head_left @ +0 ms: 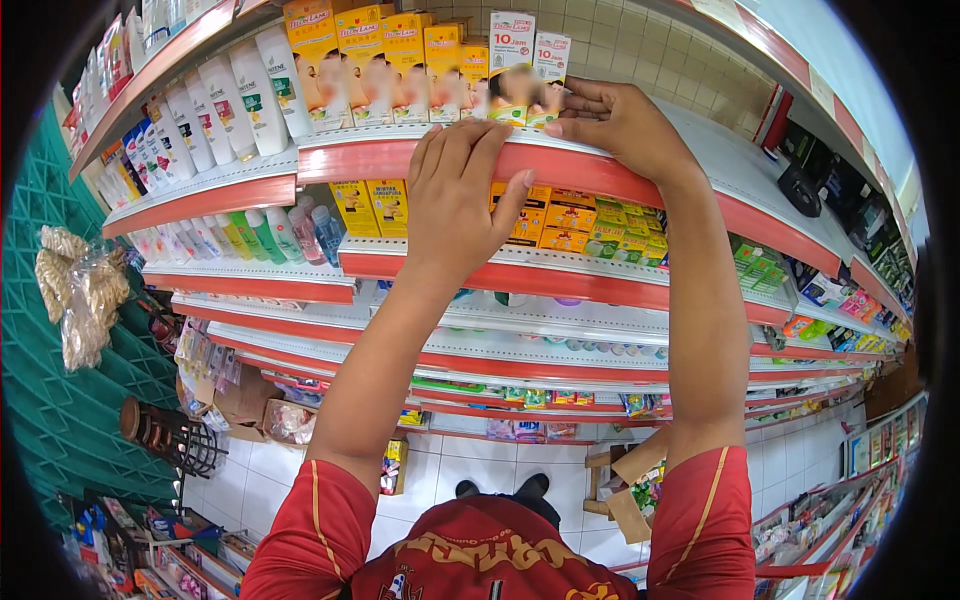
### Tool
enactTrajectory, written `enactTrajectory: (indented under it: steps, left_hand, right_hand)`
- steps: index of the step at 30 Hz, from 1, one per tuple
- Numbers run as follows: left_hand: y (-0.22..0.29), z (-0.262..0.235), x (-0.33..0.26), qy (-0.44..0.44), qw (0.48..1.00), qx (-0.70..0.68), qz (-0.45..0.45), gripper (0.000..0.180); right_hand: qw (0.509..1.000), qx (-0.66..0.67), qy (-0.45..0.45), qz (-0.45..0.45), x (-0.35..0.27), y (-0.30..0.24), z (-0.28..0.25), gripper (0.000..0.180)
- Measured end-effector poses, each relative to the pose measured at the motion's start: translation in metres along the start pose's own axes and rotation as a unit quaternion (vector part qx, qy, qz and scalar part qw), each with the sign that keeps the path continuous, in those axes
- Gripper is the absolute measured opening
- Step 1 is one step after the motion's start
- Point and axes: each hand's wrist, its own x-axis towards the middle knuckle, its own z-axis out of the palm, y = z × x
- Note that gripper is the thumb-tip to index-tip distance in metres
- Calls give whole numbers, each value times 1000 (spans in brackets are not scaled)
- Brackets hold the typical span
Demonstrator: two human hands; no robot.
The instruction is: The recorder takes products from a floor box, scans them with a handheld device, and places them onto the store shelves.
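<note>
A row of yellow boxes [403, 75] stands upright on the upper shelf [370, 160], ending at the right in a taller white-and-yellow box [511, 60] and a smaller white-and-yellow box [549, 65]. My right hand [630, 130] is at the right side of the smaller box, fingertips against its edge. Its fingers stretch out with the thumb apart, low by the shelf front. My left hand [458, 190] lies over the red shelf edge, fingers extended, tips at the foot of the yellow boxes. Nothing shows in its grasp.
White shampoo bottles [232, 105] line the shelf's left part. Below stand more yellow boxes [385, 208] and small orange boxes [568, 218]. A dark object [798, 190] sits on the shelf at right. An open carton [628, 505] and a rattan stool [165, 435] stand on the floor.
</note>
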Motion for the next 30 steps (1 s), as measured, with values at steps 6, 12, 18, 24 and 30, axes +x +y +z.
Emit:
enactTrajectory:
  steps: [6, 12, 18, 24, 30]
  left_hand:
    - [0, 1, 0, 14, 1000, 10, 8, 40]
    - [3, 0, -2, 16, 1000, 14, 1, 40]
    - [9, 0, -2, 7, 999, 29, -14, 38]
    - [10, 10, -3, 12, 998, 57, -14, 38]
    - [15, 10, -7, 19, 994, 104, -32, 37]
  right_hand:
    - [1000, 29, 5, 4, 3, 12, -7, 62]
    - [998, 45, 33, 8, 4, 13, -6, 62]
    - [993, 62, 96, 33, -1, 16, -10, 55]
    - [987, 95, 109, 70, -26, 10, -28, 49]
    - [954, 71, 242, -163, -160, 9, -18, 25]
